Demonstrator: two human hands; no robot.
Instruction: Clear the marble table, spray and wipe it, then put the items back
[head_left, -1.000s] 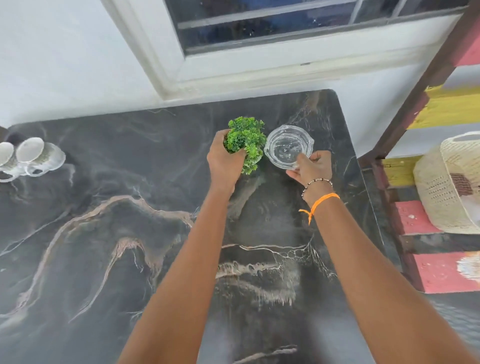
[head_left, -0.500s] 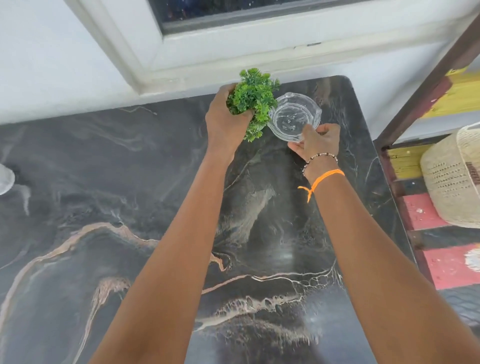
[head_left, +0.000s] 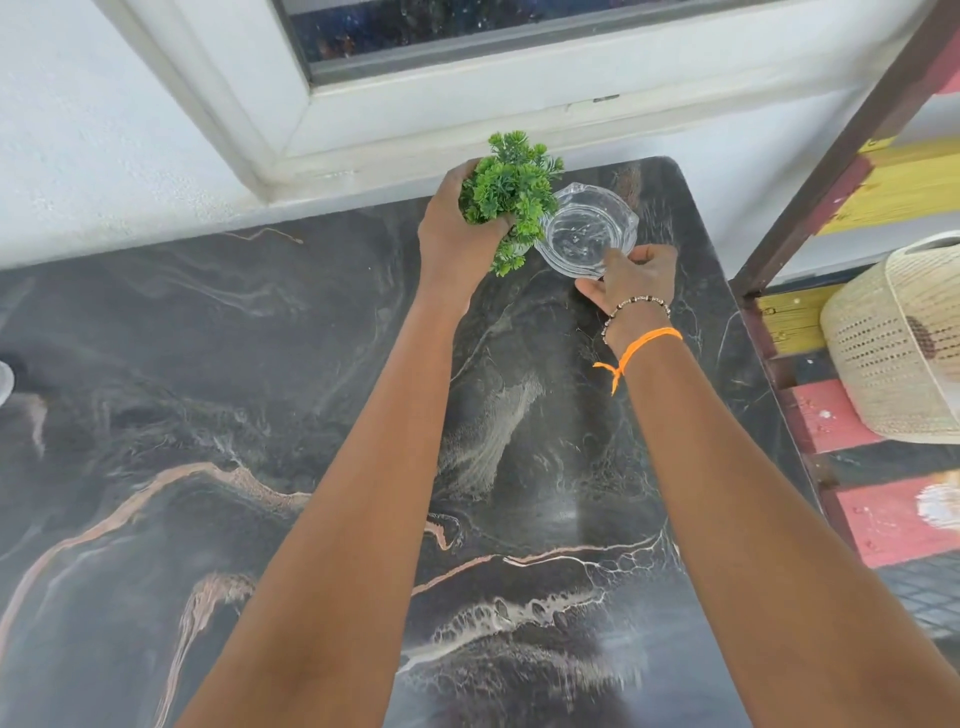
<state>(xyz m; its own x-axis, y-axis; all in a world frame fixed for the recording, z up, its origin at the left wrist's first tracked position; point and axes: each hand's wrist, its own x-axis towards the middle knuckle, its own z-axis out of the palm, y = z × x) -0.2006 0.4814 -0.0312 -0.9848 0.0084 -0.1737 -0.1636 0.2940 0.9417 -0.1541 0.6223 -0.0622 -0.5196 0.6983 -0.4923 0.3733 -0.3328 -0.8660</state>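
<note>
My left hand (head_left: 453, 234) is wrapped around a small green artificial plant (head_left: 509, 192) near the far edge of the dark marble table (head_left: 218, 415). Its pot is hidden by my fingers. Right beside the plant, a clear glass dish (head_left: 587, 236) rests at the table's far right corner. My right hand (head_left: 636, 280) grips the near rim of that dish, thumb on top. A beaded bracelet and an orange thread circle my right wrist.
A white wall and window frame (head_left: 415, 130) run right behind the table. To the right stands a painted wooden rack (head_left: 883, 171) with a woven basket (head_left: 893, 343) on it. A sliver of a white object (head_left: 4, 382) shows at the left edge.
Both hands have carried the plant and the glass dish farther toward the table's back right corner. The view has shifted right, so the white cups at the left have dropped out.
</note>
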